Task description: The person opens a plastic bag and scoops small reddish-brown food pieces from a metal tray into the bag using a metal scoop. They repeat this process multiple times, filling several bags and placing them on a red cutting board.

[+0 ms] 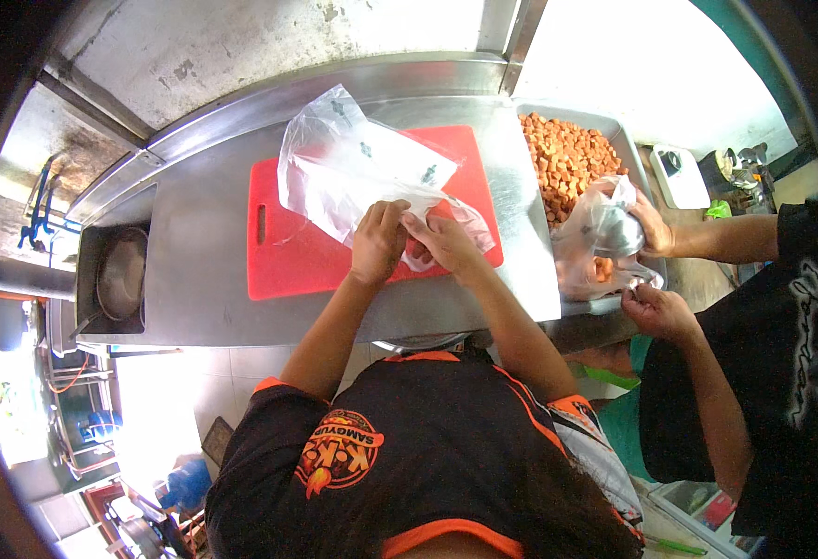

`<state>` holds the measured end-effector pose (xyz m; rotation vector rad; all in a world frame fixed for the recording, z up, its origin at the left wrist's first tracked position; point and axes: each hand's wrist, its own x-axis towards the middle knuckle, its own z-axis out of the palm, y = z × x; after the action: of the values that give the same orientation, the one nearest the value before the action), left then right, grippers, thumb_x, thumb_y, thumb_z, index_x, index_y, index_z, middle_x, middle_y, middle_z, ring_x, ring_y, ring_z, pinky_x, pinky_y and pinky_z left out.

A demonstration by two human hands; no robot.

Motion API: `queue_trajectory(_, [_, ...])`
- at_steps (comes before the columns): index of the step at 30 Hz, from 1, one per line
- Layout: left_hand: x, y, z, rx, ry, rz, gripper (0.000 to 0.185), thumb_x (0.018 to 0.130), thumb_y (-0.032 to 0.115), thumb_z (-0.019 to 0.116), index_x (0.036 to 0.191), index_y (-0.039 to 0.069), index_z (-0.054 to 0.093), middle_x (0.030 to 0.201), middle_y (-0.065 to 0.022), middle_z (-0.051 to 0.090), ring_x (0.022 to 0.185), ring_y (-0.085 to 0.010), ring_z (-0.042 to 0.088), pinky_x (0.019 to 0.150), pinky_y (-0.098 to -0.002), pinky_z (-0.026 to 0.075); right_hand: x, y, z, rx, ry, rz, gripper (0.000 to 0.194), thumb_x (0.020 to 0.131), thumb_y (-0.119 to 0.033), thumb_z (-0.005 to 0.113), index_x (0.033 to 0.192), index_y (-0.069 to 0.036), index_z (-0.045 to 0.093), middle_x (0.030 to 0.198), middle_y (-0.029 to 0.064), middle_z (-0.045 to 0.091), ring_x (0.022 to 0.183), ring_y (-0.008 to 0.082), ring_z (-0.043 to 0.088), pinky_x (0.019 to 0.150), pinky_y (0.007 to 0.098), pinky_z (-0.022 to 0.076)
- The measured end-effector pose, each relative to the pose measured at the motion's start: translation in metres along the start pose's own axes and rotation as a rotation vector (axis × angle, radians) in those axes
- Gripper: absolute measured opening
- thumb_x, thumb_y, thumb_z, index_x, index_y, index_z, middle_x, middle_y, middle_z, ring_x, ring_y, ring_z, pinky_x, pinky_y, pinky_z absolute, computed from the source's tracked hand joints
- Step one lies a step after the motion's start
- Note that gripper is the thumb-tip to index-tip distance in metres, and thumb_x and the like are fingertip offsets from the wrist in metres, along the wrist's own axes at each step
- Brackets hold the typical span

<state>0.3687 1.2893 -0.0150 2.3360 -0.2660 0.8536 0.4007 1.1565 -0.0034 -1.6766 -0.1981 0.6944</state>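
Note:
My left hand and my right hand are close together over a red cutting board. Between them they pinch the edge of a clear plastic bag. Small dark marks are printed on the bag, and most of it spreads away from me across the board. Part of its edge shows beyond my right fingers. The folds hide whether anything is inside. Under the board is a stainless steel counter.
At right, a co-worker's hands hold a clear bag and a rounded metal vessel. Orange-brown cut pieces fill much of a metal tray. A white scale stands beyond it. A pan sits in the left sink.

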Motion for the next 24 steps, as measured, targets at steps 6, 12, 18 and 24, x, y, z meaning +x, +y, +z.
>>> queue_trajectory(6, [0.000,-0.022,-0.008,0.067,-0.167,0.122,0.034,0.065,0.001,0.055,0.098,0.003,0.052,0.081,-0.0101,0.052,0.078,-0.0260,0.053,0.068,-0.0342,0.045,0.024,0.026,0.020,0.230,0.057,-0.058,0.031,0.086,-0.027,0.046,0.073,0.000,0.052,0.061,0.0030,0.051,0.056,0.0102,0.048,0.050,0.0257,0.0380])
queue_trajectory(12, [-0.011,-0.042,-0.004,-0.003,-0.179,0.048,0.026,0.065,0.002,0.056,0.091,0.004,0.056,0.080,-0.0101,0.054,0.078,-0.0262,0.054,0.069,-0.0339,0.045,0.024,0.020,0.027,-0.065,0.046,-0.194,0.029,0.087,-0.024,0.044,0.072,0.000,0.051,0.060,0.0054,0.049,0.054,0.0113,0.046,0.049,0.0263,0.0363])
queue_trajectory(18, [-0.011,-0.080,-0.016,-0.089,-0.139,-0.201,0.017,0.071,0.000,0.055,0.087,0.001,0.060,0.081,-0.0123,0.057,0.077,-0.0262,0.056,0.068,-0.0314,0.045,-0.029,0.019,0.029,-0.325,0.032,-0.567,0.027,0.087,-0.020,0.044,0.068,0.000,0.046,0.056,0.0082,0.041,0.052,0.0151,0.039,0.049,0.0310,0.0345])
queue_trajectory(24, [-0.001,-0.088,-0.024,0.001,-0.230,-0.310,0.013,0.075,0.011,0.058,0.084,0.002,0.060,0.076,-0.0129,0.058,0.071,-0.0224,0.057,0.064,-0.0307,0.044,-0.064,0.033,0.003,-0.459,-0.468,-0.370,0.020,0.085,-0.017,0.047,0.075,-0.001,0.052,0.064,0.0116,0.050,0.057,0.0200,0.047,0.055,0.0315,0.0389])
